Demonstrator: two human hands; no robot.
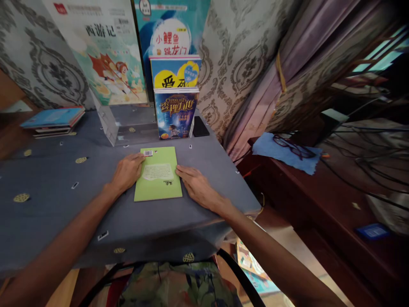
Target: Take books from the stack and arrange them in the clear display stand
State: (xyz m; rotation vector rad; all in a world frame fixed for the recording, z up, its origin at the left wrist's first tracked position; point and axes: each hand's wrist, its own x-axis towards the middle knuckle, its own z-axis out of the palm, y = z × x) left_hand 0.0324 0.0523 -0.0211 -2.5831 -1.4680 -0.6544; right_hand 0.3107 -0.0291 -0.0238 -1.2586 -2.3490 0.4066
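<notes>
The book (159,186) is lime green, the tablecloth (47,172) grey-blue with yellow motifs

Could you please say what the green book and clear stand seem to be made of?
Green book: likely paper with a smooth card cover, given its flat, printed face.
Clear stand: probably glossy plastic, since edges gleam and the tablecloth shows through; glass isn't ruled out.

Open tablecloth (54,170) spreads wide beyond my left hand (128,171), plenty of room until the stacked books (53,118) at the back; dead ahead, the clear stand (107,122) and upright books (176,117) block me, and past my right hand (197,186) runs just a strip before the cloth's edge.
</notes>
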